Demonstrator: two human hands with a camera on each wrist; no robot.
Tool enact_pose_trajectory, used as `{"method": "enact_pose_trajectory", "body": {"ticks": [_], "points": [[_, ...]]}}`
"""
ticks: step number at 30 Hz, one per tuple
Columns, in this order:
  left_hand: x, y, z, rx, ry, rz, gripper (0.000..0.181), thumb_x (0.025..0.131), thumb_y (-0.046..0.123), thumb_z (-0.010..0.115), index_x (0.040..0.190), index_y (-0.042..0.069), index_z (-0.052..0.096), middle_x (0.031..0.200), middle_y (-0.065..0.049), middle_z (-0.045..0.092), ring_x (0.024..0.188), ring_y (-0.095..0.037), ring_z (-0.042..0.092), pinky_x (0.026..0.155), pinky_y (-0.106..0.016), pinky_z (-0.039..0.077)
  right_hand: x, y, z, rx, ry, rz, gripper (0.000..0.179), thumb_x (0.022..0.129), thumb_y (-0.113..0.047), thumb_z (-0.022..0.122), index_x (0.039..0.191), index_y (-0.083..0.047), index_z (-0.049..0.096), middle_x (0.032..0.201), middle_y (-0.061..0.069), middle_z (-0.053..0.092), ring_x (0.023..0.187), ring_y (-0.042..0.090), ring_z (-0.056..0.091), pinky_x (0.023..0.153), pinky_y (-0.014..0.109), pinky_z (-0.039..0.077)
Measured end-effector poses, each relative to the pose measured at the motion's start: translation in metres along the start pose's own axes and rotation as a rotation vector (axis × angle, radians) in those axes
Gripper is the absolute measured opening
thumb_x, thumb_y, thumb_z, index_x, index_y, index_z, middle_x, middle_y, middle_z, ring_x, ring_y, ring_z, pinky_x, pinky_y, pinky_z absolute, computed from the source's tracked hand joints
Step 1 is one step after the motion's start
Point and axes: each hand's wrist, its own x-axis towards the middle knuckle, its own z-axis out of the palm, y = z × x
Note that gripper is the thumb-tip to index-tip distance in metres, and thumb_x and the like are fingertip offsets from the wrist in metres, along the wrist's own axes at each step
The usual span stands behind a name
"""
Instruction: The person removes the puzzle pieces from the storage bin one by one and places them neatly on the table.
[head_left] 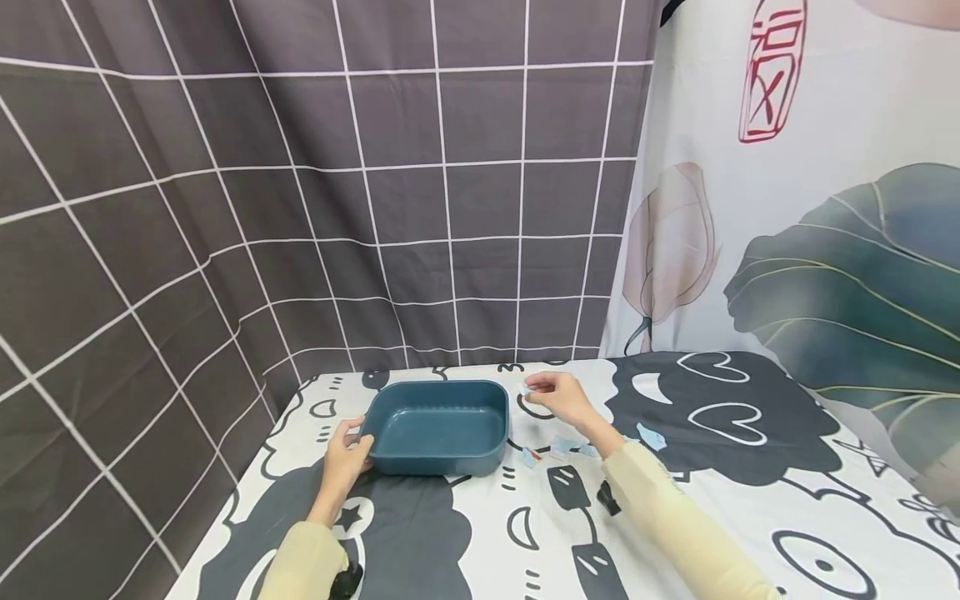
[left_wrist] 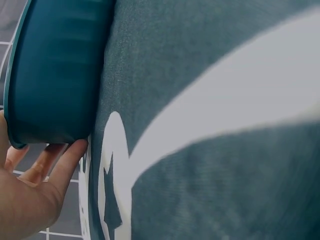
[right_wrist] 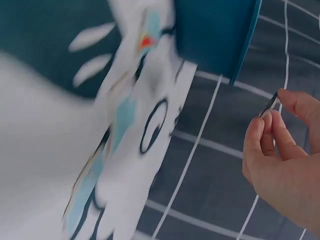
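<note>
A dark teal rectangular bin point(head_left: 442, 465) stands on the patterned cloth. My left hand point(head_left: 346, 462) grips its left end, with the thumb at the rim and the fingers against the outer wall; in the left wrist view the fingertips touch the wall low down. Right of the bin and above the cloth, my right hand point(head_left: 564, 400) pinches a small thin flat piece point(right_wrist: 270, 104) between thumb and fingertips. It looks pale blue from the head view and shows a dark side and a light edge at the right wrist. Its exact kind is unclear.
Several similar light-blue flat pieces lie on the cloth right of the bin, one with a red mark point(head_left: 530, 457) and another farther right point(head_left: 651, 437). Some are partly behind the right forearm. A dark gridded curtain point(head_left: 480, 200) hangs behind the table.
</note>
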Motion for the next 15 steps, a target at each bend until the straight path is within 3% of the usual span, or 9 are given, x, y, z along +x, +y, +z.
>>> {"method": "enact_pose_trajectory", "body": {"ticks": [9,15], "points": [[-0.003,0.002,-0.003,-0.011,-0.011,0.014,0.045,0.095,0.009,0.049,0.139,0.000,0.043,0.124,-0.035,0.053,0.089,-0.025,0.069,0.079,-0.038,0.063,-0.020,0.029,-0.060,-0.085,0.029,0.077,0.035,0.086,-0.008,0.066,0.115,0.011,0.064,0.106,0.025,0.070,0.095,0.029,0.068,0.077,0.026,0.059],[-0.004,0.003,-0.003,-0.008,-0.022,0.025,0.044,0.096,0.009,0.048,0.139,-0.001,0.043,0.123,-0.036,0.054,0.088,-0.024,0.068,0.079,-0.039,0.063,-0.039,0.048,-0.093,-0.131,0.050,0.144,0.038,0.087,-0.011,0.066,0.117,0.012,0.061,0.110,0.027,0.068,0.098,0.032,0.067,0.082,0.034,0.059]]}}
